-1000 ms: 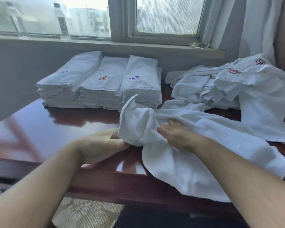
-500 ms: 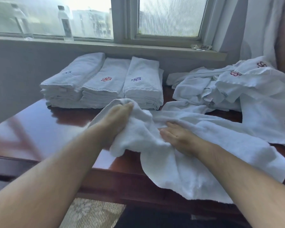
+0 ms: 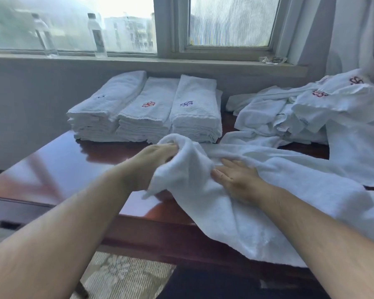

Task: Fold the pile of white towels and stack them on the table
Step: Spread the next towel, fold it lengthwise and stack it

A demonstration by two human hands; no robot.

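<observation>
A white towel (image 3: 289, 190) lies spread over the front right of the dark wooden table (image 3: 58, 165), its near edge hanging over the table's front. My left hand (image 3: 151, 160) grips the towel's left end and holds it bunched above the table. Fingers straight, my right hand (image 3: 235, 180) presses flat on the towel just right of that bunch. Three stacks of folded white towels (image 3: 147, 113) stand side by side at the back of the table. An unfolded pile of white towels (image 3: 311, 108) lies at the back right.
Two clear bottles (image 3: 97, 35) stand on the window sill behind the stacks, and a small glass dish (image 3: 272, 59) sits on the sill at the right. White curtains hang at the far right. A patterned rug (image 3: 121, 277) covers the floor below the table's front edge.
My left hand has gone from beside the towel's left end to gripping it, and has lifted it up and to the right. My right hand stays pressed on the towel.
</observation>
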